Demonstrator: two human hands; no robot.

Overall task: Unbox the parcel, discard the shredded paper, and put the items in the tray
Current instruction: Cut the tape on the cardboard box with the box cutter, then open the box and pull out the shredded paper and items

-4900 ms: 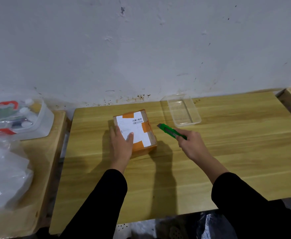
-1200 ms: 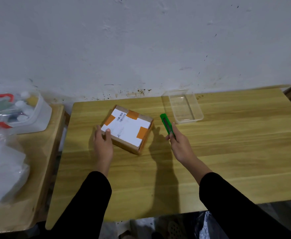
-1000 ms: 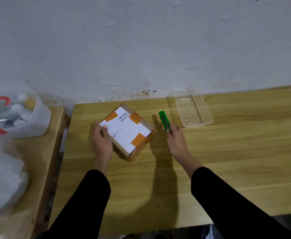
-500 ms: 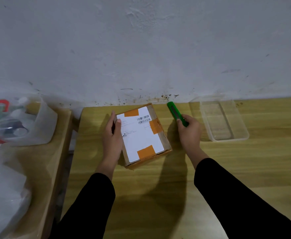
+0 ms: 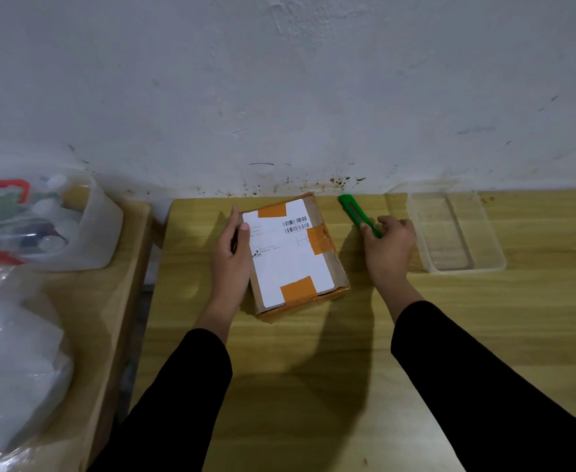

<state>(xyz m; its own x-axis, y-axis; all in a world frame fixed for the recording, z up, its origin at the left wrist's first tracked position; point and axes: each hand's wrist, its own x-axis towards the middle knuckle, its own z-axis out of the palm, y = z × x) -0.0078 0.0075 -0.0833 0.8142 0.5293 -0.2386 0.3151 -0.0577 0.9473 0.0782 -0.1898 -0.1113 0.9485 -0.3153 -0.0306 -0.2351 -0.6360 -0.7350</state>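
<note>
A cardboard parcel (image 5: pixel 293 253) with a white label and orange tape lies flat on the wooden table (image 5: pixel 314 369), its flaps taped closed. My left hand (image 5: pixel 230 253) grips its left side, thumb on the top. My right hand (image 5: pixel 387 248) is to the right of the parcel and holds a green box cutter (image 5: pixel 356 214) that points away toward the wall. An empty clear plastic tray (image 5: pixel 450 229) sits to the right of that hand, near the wall.
The wall runs along the table's far edge. A second wooden surface (image 5: pixel 102 318) stands to the left, across a narrow gap. On it are a clear bin of small bottles (image 5: pixel 41 223) and a crumpled clear plastic bag (image 5: pixel 10 369).
My left hand has turned the parcel from a diagonal position to nearly lengthwise. The right hand with the cutter has stayed beside it. My view has moved closer and to the left.
</note>
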